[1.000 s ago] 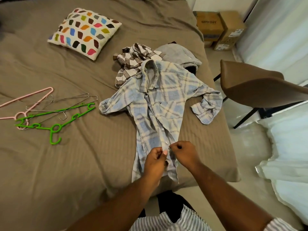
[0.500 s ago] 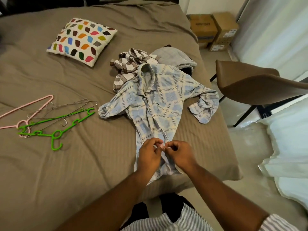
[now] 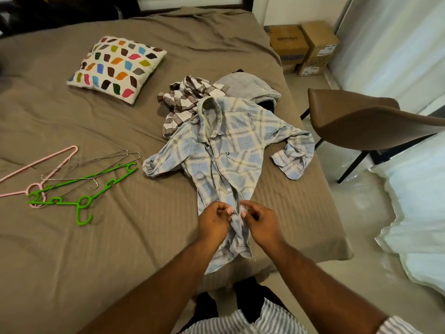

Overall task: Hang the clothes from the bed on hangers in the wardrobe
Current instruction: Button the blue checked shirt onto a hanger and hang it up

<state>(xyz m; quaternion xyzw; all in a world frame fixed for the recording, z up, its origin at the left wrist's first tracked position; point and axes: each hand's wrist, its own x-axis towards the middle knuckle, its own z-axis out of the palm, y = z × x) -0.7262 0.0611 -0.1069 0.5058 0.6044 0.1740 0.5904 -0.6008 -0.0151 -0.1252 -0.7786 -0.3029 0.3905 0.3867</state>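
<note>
- since the hangers [image 3: 72, 186] lie in a loose heap at the left of the bed [image 3: 120, 249], pink, wire and green tangled together, they look set out ready, well apart from the clothes.
- the pillow [image 3: 115, 68] sits further up the bed, clear of the work.
- the plaid shirt [image 3: 228, 162] is spread front-up, collar away from the person, probably so the placket can be reached.
- the left hand [image 3: 213, 222] pinches one placket edge near the hem, fingers narrow.
- the right hand [image 3: 261, 224] pinches the facing edge, just beside the left, likely working a button.
- behind the collar, a checked shirt [image 3: 185, 100] and grey garment [image 3: 245, 86] wait in a pile.
</note>
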